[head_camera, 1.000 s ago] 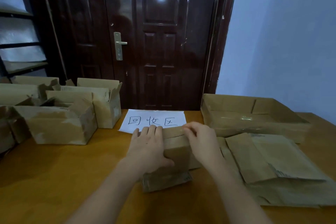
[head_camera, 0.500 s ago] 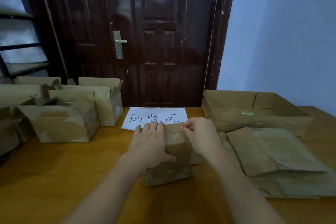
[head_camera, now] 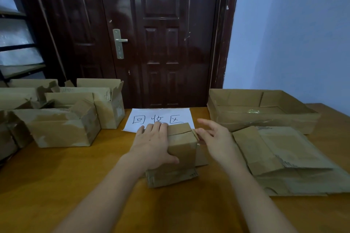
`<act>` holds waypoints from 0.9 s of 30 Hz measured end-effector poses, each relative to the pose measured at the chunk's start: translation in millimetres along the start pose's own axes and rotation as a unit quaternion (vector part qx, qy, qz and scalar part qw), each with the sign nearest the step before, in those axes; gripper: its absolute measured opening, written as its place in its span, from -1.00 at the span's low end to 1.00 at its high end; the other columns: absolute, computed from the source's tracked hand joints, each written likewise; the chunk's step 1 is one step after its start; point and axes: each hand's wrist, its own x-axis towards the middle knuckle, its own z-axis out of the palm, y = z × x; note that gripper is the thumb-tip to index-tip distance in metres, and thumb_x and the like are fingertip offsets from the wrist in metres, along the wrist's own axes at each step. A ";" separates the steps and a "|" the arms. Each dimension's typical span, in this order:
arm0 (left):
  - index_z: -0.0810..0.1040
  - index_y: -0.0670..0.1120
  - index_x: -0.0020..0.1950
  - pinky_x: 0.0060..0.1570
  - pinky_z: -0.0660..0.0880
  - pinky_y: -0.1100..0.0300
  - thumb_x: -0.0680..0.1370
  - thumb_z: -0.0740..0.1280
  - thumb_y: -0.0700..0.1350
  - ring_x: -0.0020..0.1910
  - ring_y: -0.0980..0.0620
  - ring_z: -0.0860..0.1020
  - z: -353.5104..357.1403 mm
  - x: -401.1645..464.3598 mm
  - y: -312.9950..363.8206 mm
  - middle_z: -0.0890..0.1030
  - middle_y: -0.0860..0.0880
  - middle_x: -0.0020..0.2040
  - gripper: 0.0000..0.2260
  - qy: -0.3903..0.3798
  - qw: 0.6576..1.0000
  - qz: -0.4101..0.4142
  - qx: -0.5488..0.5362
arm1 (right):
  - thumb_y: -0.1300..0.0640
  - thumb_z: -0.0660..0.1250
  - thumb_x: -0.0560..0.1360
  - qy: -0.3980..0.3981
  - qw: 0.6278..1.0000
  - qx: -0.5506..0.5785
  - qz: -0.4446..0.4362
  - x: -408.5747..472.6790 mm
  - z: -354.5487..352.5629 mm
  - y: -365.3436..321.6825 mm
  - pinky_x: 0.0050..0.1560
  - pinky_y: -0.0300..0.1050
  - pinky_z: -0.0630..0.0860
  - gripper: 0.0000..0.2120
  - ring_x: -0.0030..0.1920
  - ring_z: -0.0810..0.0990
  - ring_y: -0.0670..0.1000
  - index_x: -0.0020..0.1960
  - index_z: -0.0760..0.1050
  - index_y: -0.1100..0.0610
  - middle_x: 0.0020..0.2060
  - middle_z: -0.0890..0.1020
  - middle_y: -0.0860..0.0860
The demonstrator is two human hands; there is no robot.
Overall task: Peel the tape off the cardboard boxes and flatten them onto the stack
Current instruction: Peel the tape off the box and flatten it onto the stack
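Cardboard boxes left, flattened stack right, paper sign behind.

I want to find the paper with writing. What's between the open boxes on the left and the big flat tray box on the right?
In the head view, the white paper sign lies there, beside the small box.

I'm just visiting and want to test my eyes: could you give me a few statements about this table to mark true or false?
1. The left hand holds a small box. True.
2. The right hand is a closed fist. False: its fingers are spread beside the box.
3. Flattened cardboard lies right of the box. True.
4. The paper sign hangs on the door. False: it lies on the table.
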 end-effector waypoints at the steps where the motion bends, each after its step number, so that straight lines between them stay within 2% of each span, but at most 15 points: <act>1: 0.13 0.03 0.58 0.56 0.18 -0.13 0.34 0.42 0.49 0.48 -0.06 0.29 -0.6 -0.4 0.3 0.33 0.02 0.48 0.00 -0.001 1.000 0.001 -0.001 | 0.11 0.37 0.61 -0.007 0.998 0.052 0.037 -1.0 0.2 0.3 0.13 -0.15 0.63 -0.64 0.12 0.66 -0.13 0.39 0.50 -0.07 0.13 0.70 -0.10; 3: 0.13 0.02 0.58 0.55 0.19 -0.13 0.35 0.42 0.49 0.48 -0.06 0.29 -1.4 -1.2 0.3 0.32 0.01 0.48 -0.01 0.001 1.000 0.004 0.000 | 0.11 0.38 0.60 -0.039 0.982 0.136 0.123 -1.3 2.4 3.1 0.09 -0.16 0.64 -0.68 0.10 0.66 -0.09 0.35 0.53 -0.02 0.09 0.71 -0.07; 5: 0.13 0.02 0.58 0.55 0.19 -0.13 0.36 0.42 0.49 0.48 -0.06 0.29 -2.0 -1.9 0.1 0.32 0.01 0.48 -0.01 0.001 1.000 0.006 0.001 | 0.07 0.33 0.63 -0.087 0.964 0.174 0.179 -1.4 4.1 5.5 0.07 -0.14 0.64 -0.81 0.09 0.66 -0.03 0.20 0.64 0.05 -0.01 0.73 -0.05; 7: 0.12 0.02 0.59 0.55 0.19 -0.13 0.36 0.42 0.49 0.48 -0.06 0.29 -2.5 -2.1 0.5 0.32 0.01 0.48 -0.02 -0.003 1.000 0.006 0.001 | 0.07 0.31 0.65 -0.100 0.966 0.158 0.177 0.1 3.7 4.4 0.01 -0.19 0.63 -0.82 0.06 0.68 -0.03 0.03 0.69 0.03 -0.10 0.75 -0.07; 9: 0.12 0.02 0.59 0.56 0.18 -0.13 0.36 0.42 0.49 0.48 -0.06 0.29 -2.6 -1.8 1.2 0.33 0.01 0.48 -0.01 -0.005 1.000 0.007 0.001 | 0.09 0.32 0.64 -0.079 0.979 0.105 0.155 3.3 4.4 1.3 -0.02 -0.22 0.63 -0.80 0.00 0.68 -0.05 -0.05 0.71 0.05 -0.14 0.74 -0.06; 12: 0.13 0.03 0.59 0.56 0.18 -0.12 0.35 0.43 0.49 0.47 -0.06 0.30 -2.2 -1.7 0.4 0.33 0.02 0.47 -0.01 -0.003 1.000 0.007 -0.001 | 0.13 0.34 0.62 -0.060 0.988 0.039 0.138 6.6 7.0 -1.5 0.04 -0.14 0.64 -0.79 -0.04 0.68 -0.03 -0.12 0.69 0.14 -0.16 0.72 0.03; 15: 0.13 0.03 0.59 0.56 0.18 -0.11 0.34 0.43 0.49 0.47 -0.06 0.30 -1.0 -1.7 -0.7 0.33 0.02 0.47 0.00 0.001 1.000 0.008 -0.001 | 0.14 0.37 0.60 -0.089 0.981 0.077 0.152 5.8 1.5 -3.0 0.00 -0.17 0.65 -0.83 -0.03 0.69 -0.04 -0.11 0.70 0.08 -0.19 0.74 -0.03; 17: 0.13 0.03 0.59 0.56 0.18 -0.12 0.35 0.43 0.48 0.47 -0.05 0.30 -1.4 -1.9 -0.9 0.34 0.02 0.47 -0.01 0.000 1.000 0.009 -0.001 | 0.15 0.38 0.60 -0.111 0.963 0.157 0.186 2.7 -2.5 -4.9 0.00 -0.19 0.66 -0.88 0.03 0.69 -0.03 -0.05 0.69 0.04 -0.12 0.75 -0.06; 19: 0.13 0.02 0.59 0.56 0.18 -0.13 0.35 0.43 0.48 0.47 -0.06 0.30 -2.2 -2.6 -0.4 0.33 0.02 0.47 -0.01 -0.002 1.000 0.011 -0.001 | 0.14 0.39 0.60 -0.111 0.958 0.178 0.198 0.8 -3.0 -3.8 0.02 -0.17 0.66 -0.89 0.06 0.67 -0.02 -0.03 0.69 0.02 -0.07 0.74 -0.04; 22: 0.13 0.02 0.59 0.56 0.17 -0.14 0.36 0.44 0.47 0.48 -0.06 0.29 -4.3 -3.8 0.5 0.33 0.01 0.48 -0.02 -0.004 1.000 0.015 0.000 | 0.10 0.42 0.58 -0.079 0.979 0.095 0.161 3.1 1.0 -4.0 0.02 -0.15 0.63 -0.88 0.00 0.68 -0.05 -0.08 0.72 -0.01 -0.16 0.74 -0.11; 24: 0.13 0.01 0.58 0.57 0.16 -0.14 0.37 0.44 0.46 0.48 -0.07 0.29 -5.5 -4.6 0.9 0.33 0.00 0.48 -0.03 -0.008 1.000 0.015 0.001 | 0.12 0.45 0.55 -0.053 0.987 0.051 0.146 5.6 4.3 -5.7 -0.11 -0.24 0.57 -0.88 -0.05 0.67 -0.07 -0.16 0.71 -0.01 -0.22 0.73 -0.12; 27: 0.14 0.02 0.58 0.57 0.17 -0.13 0.38 0.44 0.45 0.48 -0.06 0.29 -5.7 -5.9 0.7 0.33 0.01 0.48 -0.04 -0.006 1.000 0.017 -0.005 | 0.14 0.48 0.51 -0.023 0.986 0.017 0.163 8.0 8.2 -1.1 -0.24 -0.30 0.40 -0.91 -0.07 0.62 -0.09 -0.18 0.69 0.05 -0.20 0.70 -0.08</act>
